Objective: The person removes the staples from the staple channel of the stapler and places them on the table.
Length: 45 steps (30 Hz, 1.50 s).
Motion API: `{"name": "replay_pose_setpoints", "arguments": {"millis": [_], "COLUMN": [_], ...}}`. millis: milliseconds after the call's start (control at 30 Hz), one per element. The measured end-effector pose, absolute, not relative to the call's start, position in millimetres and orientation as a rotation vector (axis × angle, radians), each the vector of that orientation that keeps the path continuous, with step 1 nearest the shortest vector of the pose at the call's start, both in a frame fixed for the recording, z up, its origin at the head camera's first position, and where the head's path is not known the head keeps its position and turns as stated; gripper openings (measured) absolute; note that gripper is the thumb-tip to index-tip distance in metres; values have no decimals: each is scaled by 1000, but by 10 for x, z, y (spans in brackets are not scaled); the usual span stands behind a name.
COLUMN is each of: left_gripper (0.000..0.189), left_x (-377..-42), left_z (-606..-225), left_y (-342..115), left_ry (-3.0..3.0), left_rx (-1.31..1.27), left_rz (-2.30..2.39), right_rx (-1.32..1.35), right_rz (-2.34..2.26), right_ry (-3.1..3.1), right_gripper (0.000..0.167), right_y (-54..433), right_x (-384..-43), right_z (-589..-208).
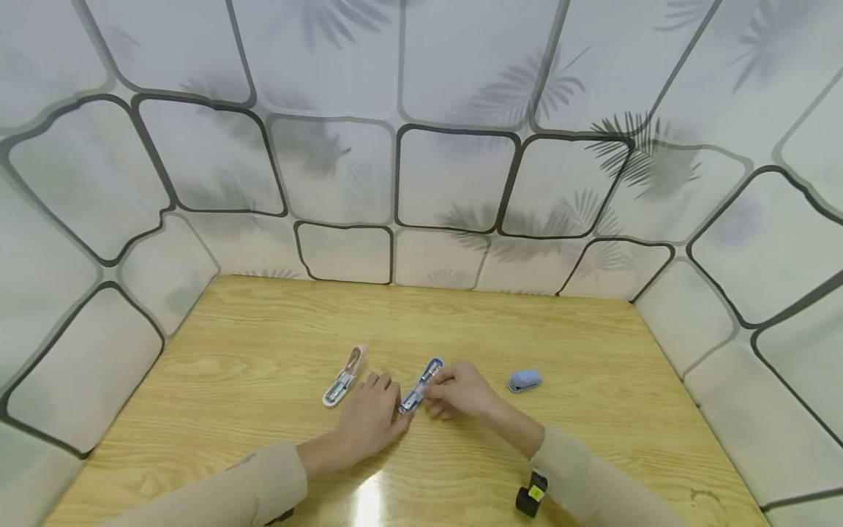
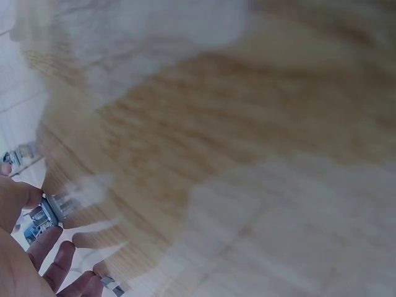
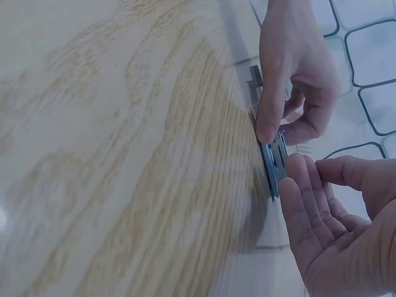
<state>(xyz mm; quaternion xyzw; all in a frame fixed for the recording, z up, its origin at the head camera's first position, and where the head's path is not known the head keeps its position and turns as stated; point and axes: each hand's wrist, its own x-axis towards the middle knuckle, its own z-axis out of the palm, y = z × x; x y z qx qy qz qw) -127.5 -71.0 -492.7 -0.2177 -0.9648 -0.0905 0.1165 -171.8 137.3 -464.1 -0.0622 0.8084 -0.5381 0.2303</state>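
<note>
A small blue stapler (image 1: 413, 398) lies folded open and slanted on the table, its metal inside facing up. My left hand (image 1: 370, 417) grips its near end between thumb and index finger; the left wrist view shows this stapler (image 2: 44, 216) between them too. At its middle, my right hand (image 1: 461, 391) has thumb and fingertips drawn together. In the right wrist view those fingertips touch or nearly touch the stapler (image 3: 278, 164); whether anything is pinched there is hidden. A pink and white stapler (image 1: 339, 388), also folded open, lies just left of my left hand.
A closed lavender-blue stapler (image 1: 524, 380) sits right of my right hand. The wooden table (image 1: 263, 315) is bordered by patterned, wall-like panels (image 1: 454, 183) at the back and both sides. A black wrist device (image 1: 532, 495) shows below the right sleeve.
</note>
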Motion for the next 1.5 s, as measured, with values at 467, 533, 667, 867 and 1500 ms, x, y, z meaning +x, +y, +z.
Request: {"name": "replay_pose_setpoints", "arguments": {"millis": [467, 533, 667, 867, 1500], "left_gripper": [33, 32, 33, 33, 33], "left_x": [-1276, -1275, -1274, -1271, -1281], "left_z": [-4936, -4936, -4935, -4934, -4950], "left_y": [-719, -718, -716, -718, -716], "left_ry": [-2807, -2808, -2819, -2822, -2831], "left_rx": [-643, -643, -641, -645, -631], "left_rz": [-297, -298, -298, -295, -302], "right_rx": [-194, -190, -196, -187, -194], "right_rz": [-1461, -1443, -1408, -1377, -1350], "right_ry": [2189, 2192, 2188, 2169, 2198], "right_gripper": [20, 19, 19, 17, 18], "right_y": [1580, 1580, 1568, 1540, 1534], "right_x": [-1679, -1675, -1666, -1646, -1689], "right_z": [-4638, -4661, -4715, -4756, -4769]}}
